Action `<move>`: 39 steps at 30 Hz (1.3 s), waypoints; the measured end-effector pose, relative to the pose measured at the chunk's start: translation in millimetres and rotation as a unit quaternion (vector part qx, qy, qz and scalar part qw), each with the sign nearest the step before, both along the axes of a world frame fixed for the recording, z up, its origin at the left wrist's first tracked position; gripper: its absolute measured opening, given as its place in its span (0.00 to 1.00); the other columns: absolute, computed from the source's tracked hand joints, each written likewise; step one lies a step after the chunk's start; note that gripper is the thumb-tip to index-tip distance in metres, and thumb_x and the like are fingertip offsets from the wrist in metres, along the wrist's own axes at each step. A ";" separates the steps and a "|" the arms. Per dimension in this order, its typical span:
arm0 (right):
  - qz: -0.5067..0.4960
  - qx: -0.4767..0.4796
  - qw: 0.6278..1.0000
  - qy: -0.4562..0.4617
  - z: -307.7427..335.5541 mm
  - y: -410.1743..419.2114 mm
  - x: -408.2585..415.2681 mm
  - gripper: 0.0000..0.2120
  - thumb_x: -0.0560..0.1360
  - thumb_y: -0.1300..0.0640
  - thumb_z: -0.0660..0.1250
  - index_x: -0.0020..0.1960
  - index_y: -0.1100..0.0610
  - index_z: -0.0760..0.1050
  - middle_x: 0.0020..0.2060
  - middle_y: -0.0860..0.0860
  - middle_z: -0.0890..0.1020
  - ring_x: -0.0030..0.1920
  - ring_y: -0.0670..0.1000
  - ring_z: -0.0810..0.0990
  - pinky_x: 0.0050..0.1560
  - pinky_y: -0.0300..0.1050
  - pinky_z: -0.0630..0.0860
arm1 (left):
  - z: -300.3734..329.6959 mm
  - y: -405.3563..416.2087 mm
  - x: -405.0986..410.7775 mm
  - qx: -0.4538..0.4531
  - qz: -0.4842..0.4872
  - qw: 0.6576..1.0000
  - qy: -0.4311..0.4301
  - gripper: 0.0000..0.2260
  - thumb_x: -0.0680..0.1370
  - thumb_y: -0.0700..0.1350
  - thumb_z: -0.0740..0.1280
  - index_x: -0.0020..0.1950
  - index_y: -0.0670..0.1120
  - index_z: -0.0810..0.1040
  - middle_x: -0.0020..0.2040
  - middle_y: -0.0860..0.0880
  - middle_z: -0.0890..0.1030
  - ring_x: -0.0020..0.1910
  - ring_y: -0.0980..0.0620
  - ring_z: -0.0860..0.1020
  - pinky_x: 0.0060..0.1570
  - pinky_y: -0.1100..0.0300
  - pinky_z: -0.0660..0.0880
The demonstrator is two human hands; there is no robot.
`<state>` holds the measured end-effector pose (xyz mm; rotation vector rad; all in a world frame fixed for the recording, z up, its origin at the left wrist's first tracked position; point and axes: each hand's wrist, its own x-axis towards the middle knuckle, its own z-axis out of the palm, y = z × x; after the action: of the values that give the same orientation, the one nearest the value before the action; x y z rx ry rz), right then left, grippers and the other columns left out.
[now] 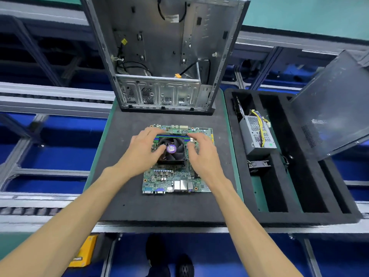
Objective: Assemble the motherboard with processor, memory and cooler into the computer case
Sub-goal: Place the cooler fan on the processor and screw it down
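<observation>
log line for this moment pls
stage: cooler on motherboard | left hand, right hand: at cooler sides | case: open, board not in

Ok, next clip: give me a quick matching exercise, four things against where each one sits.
Things:
1. cooler fan
2. motherboard
3. power supply
4. computer case

Places:
A. in the black foam tray on the right
B. open, at the far end of the mat
C. flat on the dark mat, nearest the person
D. on the board, between both hands

Pairs: 1-D, 2-C, 3-A, 4-B
</observation>
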<state>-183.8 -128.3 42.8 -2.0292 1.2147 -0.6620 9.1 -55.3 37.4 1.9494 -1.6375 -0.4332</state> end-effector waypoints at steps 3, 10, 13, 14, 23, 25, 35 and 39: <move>0.025 0.001 1.000 -0.012 6.3 8.2 2.1 0.14 0.83 0.58 0.61 0.67 0.56 0.76 0.63 0.48 0.77 0.64 0.46 0.73 0.62 0.37 0.67 | 1.3 21.4 5.4 -0.012 0.091 0.993 0.081 0.15 0.80 0.40 0.64 0.67 0.49 0.73 0.63 0.53 0.74 0.63 0.54 0.72 0.64 0.58 0.64; 0.067 -0.004 0.997 -0.042 3.9 38.5 -8.6 0.10 0.81 0.61 0.64 0.61 0.55 0.77 0.55 0.44 0.76 0.56 0.38 0.70 0.55 0.22 0.61 | 4.2 67.9 2.2 -0.013 0.183 0.974 0.133 0.17 0.77 0.33 0.60 0.58 0.52 0.74 0.58 0.52 0.78 0.56 0.56 0.76 0.55 0.63 0.69; 0.090 -0.002 0.994 -0.067 3.3 53.4 -8.8 0.06 0.80 0.61 0.65 0.56 0.54 0.77 0.53 0.46 0.77 0.54 0.43 0.74 0.56 0.30 0.66 | 9.8 91.5 -5.8 -0.008 0.202 0.969 0.145 0.17 0.77 0.32 0.59 0.56 0.52 0.76 0.55 0.53 0.79 0.56 0.57 0.76 0.52 0.67 0.69; 0.100 -0.006 0.992 -0.076 3.5 58.4 -6.8 0.05 0.80 0.61 0.65 0.54 0.54 0.76 0.52 0.47 0.78 0.54 0.45 0.76 0.57 0.34 0.69 | 12.2 99.9 -7.8 -0.008 0.210 0.967 0.147 0.17 0.77 0.32 0.58 0.56 0.51 0.77 0.55 0.53 0.79 0.56 0.56 0.76 0.53 0.67 0.70; 0.245 -0.008 0.962 -0.116 3.8 137.3 59.0 0.04 0.79 0.61 0.65 0.51 0.53 0.74 0.48 0.46 0.78 0.53 0.44 0.76 0.56 0.32 0.68 | 32.5 219.6 -0.6 -0.024 0.332 0.924 0.187 0.19 0.76 0.31 0.56 0.54 0.49 0.79 0.51 0.54 0.81 0.51 0.58 0.78 0.44 0.65 0.73; 0.283 0.008 0.951 -0.121 2.3 163.5 75.6 0.04 0.80 0.60 0.65 0.51 0.52 0.74 0.49 0.45 0.78 0.53 0.43 0.76 0.55 0.26 0.66 | 32.0 250.0 6.6 -0.026 0.362 0.913 0.188 0.18 0.75 0.30 0.55 0.54 0.47 0.79 0.50 0.52 0.81 0.50 0.58 0.78 0.43 0.69 0.71; 0.386 0.061 0.916 -0.087 -22.7 309.4 141.5 0.04 0.79 0.58 0.65 0.51 0.49 0.73 0.44 0.44 0.79 0.46 0.43 0.78 0.44 0.36 0.74 | 6.1 411.0 27.1 -0.042 0.472 0.862 0.177 0.20 0.75 0.28 0.55 0.50 0.50 0.79 0.47 0.54 0.82 0.49 0.62 0.78 0.48 0.77 0.68; 0.423 0.065 0.903 -0.033 -46.0 365.7 155.1 0.06 0.79 0.57 0.65 0.50 0.46 0.72 0.39 0.41 0.78 0.41 0.41 0.78 0.39 0.32 0.70 | -14.6 468.8 27.8 -0.032 0.511 0.838 0.188 0.19 0.75 0.28 0.54 0.53 0.43 0.80 0.47 0.49 0.82 0.48 0.55 0.78 0.49 0.72 0.71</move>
<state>-28.7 237.4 -3.2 -2.1254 0.2370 -0.2020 36.9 413.5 22.8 2.1759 -0.2315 -0.2748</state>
